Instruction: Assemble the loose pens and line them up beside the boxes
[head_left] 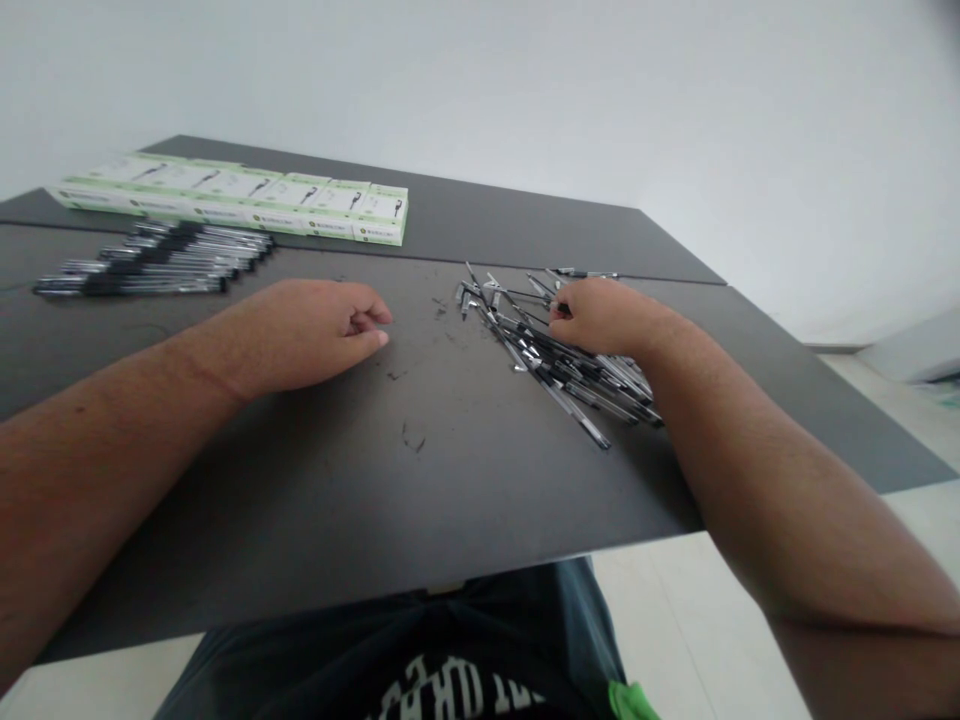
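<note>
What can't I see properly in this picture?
All in the head view:
- What the right hand has between its fingertips: a dark bit shows, but the hand itself hides the rest.
- The lowest pens in the pile: other pens cover them.
- The tiny writing on the boxes: too small and blurry.
- The words on the shirt: folds and the bottom edge cut them off.
- The green thing: the bottom edge cuts it off.

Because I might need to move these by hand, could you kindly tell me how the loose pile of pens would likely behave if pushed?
The loose pile of pens would probably shift unevenly, since many lie crossed over one another. Being thin and straight, each is likely stiff and fairly light. Their glossy surfaces suggest some might slide readily.
</note>
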